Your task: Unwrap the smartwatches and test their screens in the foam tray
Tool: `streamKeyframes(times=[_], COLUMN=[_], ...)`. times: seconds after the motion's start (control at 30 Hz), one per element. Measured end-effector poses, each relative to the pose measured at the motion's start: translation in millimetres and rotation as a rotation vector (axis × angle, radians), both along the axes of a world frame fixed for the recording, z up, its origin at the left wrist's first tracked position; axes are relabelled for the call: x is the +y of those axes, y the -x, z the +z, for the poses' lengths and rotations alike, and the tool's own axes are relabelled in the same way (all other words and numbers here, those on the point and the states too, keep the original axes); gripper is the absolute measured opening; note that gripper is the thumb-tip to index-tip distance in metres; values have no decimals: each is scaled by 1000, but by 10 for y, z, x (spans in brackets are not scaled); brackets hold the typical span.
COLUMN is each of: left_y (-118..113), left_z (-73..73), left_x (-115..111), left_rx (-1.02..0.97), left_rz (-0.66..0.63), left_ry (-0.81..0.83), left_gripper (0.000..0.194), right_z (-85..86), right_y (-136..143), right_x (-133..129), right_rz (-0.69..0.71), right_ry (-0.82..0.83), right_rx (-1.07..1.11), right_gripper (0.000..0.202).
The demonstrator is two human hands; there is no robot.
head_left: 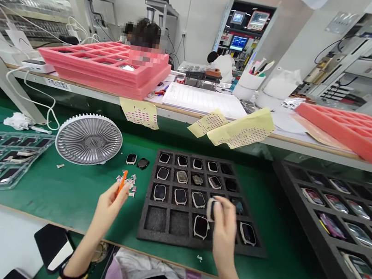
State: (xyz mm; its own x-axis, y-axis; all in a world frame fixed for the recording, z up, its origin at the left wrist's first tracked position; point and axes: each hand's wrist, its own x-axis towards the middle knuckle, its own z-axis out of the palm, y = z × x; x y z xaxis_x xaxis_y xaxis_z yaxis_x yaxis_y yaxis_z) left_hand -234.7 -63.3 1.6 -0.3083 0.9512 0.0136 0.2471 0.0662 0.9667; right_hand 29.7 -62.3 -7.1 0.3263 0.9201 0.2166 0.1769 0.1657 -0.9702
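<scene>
The left hand pinches an orange tool, its lower end hidden, while the right hand grips a partly covered watch over the foam tray.

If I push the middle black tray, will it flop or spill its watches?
The middle black tray would probably feel stiff: its walls look thick. It may be light for its size, as it looks like foam. Its watches sit between those walls, so they'd probably stay put.

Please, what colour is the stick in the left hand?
The stick is orange, seen best in the head view.
</scene>
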Motion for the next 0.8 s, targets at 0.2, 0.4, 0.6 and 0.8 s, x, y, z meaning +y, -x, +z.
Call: streamKeyframes(times=[0.2, 0.4, 0.6, 0.8], left_y=[269, 331, 338, 341], left_z=[-180, -186, -182, -175], left_x=[106, 79, 54, -21], left_rx=[570, 626, 542, 490], left_rz=[23, 49, 18, 28], left_ry=[183, 234, 198, 165], left_gripper=[31, 33, 40, 48], right_z=[-253, -203, -265, -277], right_y=[255, 113, -164, -224], right_x=[-128, -152, -62, 899], right_rz=[441, 508, 653, 612], right_ry=[37, -103, -200, -380], right_rx=[-438, -769, -1052, -1098], right_gripper=[18, 42, 106, 90])
